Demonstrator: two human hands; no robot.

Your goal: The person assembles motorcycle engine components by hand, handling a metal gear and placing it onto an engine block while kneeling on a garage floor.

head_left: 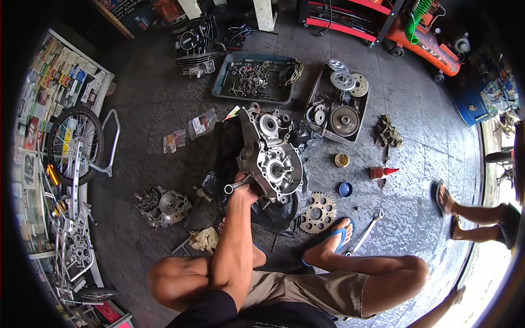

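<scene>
fingers largely hidden, a person's left hand touches the lower-left edge of a silver engine case, beside a protruding ring-ended metal rod; how far the fingers close cannot be told. the case sits in front of the person, above black plastic on a dark tiled floor. the right hand reaches out well apart at far right, its fingers too indistinct to read. near the case lie a toothed sprocket, a round blue dish, a small round tin and a red-tipped tube; a long wrench rests by a sandaled foot. at left is another metal assembly, near a tan cloth. beyond, a blue-rimmed tray holds small hardware, and a second tray holds gears and discs. at right, another person's legs enter the scene.
</scene>
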